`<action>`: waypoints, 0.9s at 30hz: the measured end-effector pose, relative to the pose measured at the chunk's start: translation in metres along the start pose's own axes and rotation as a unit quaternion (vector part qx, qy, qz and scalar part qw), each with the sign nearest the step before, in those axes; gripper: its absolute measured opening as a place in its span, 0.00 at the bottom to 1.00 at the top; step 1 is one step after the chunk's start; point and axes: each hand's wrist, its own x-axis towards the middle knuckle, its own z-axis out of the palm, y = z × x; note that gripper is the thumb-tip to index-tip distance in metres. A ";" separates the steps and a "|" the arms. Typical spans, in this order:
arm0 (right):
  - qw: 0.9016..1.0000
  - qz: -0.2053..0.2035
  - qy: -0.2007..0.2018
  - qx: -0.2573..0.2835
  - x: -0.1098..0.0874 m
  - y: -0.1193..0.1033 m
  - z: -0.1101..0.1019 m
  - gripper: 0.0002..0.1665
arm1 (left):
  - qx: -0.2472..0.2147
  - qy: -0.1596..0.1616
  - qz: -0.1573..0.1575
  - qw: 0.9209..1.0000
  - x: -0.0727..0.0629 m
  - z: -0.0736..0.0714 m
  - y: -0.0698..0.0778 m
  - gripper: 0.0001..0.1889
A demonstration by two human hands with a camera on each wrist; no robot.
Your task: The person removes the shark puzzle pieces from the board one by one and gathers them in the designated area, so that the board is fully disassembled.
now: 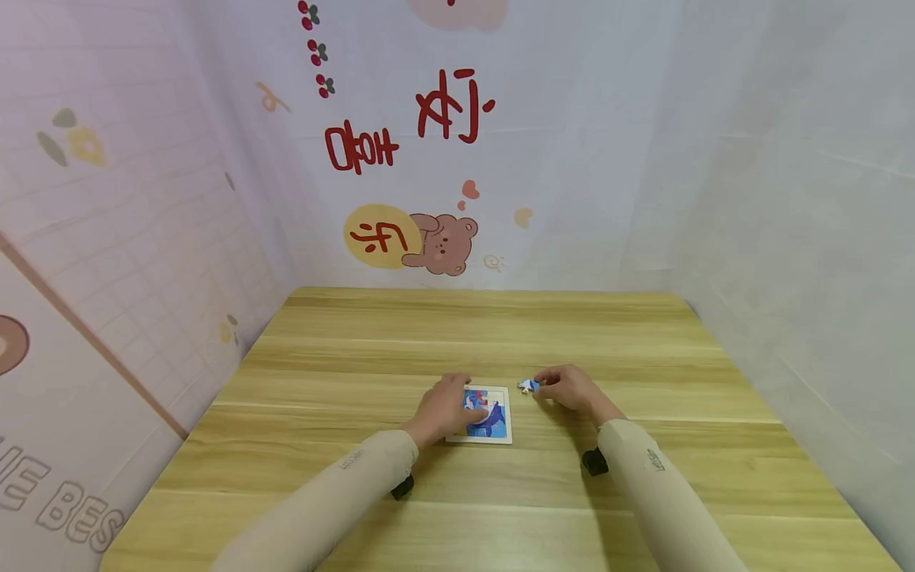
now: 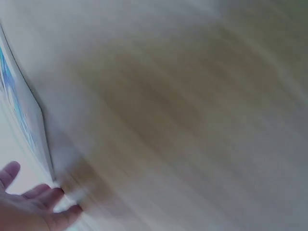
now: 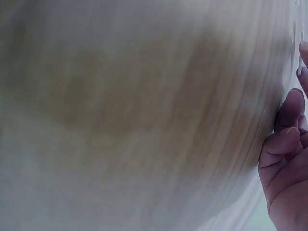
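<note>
A square jigsaw puzzle board with a pale frame lies on the wooden table, its picture showing a purple-blue whale or dolphin on blue. My left hand is over its left side, fingers loosely spread and thumb across the picture; it covers part of the board. The left wrist view shows that hand beside a corner of the frame. To the right of the board, my right hand pinches a blue and white puzzle piece between thumb and fingers, low at the table. The right wrist view shows the hand only partly.
The wooden table extends around the board on all sides. Printed white curtains stand behind it and along both sides. A black wrist strap shows under the right sleeve, another band under the left.
</note>
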 end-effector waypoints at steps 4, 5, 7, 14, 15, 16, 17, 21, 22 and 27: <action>1.000 0.003 0.000 -0.019 0.000 -0.001 -0.002 0.15 | -0.035 -0.020 0.029 0.999 -0.005 -0.011 -0.012 0.36; 1.000 0.003 0.000 -0.022 0.000 -0.002 -0.003 0.15 | -0.039 -0.023 0.035 0.998 -0.006 -0.013 -0.014 0.35; 1.000 0.003 0.001 -0.031 0.000 -0.001 -0.004 0.15 | -0.038 -0.024 0.044 0.998 -0.007 -0.014 -0.019 0.35; 1.000 0.006 0.002 -0.031 0.000 0.000 -0.004 0.18 | -0.040 -0.025 0.051 0.998 -0.008 -0.012 -0.024 0.32; 1.000 0.007 0.002 -0.030 -0.001 0.000 -0.004 0.19 | -0.039 -0.023 0.053 0.998 -0.008 -0.012 -0.023 0.31; 1.000 0.005 0.004 -0.030 -0.002 0.000 -0.003 0.20 | -0.038 -0.021 0.055 0.998 -0.008 -0.011 -0.023 0.31; 1.000 0.003 0.006 -0.031 -0.003 0.000 -0.003 0.21 | -0.036 -0.018 0.057 0.998 -0.008 -0.011 -0.023 0.30; 1.000 0.000 0.023 -0.017 -0.006 -0.010 0.003 0.22 | -0.024 -0.003 0.062 0.998 -0.008 -0.009 -0.021 0.28; 1.000 0.000 0.026 -0.005 -0.007 -0.015 0.006 0.22 | -0.019 0.001 0.062 0.998 -0.008 -0.008 -0.020 0.27; 0.997 0.012 0.025 0.076 -0.009 -0.044 0.027 0.22 | -0.001 0.019 0.057 0.998 -0.009 -0.006 -0.017 0.24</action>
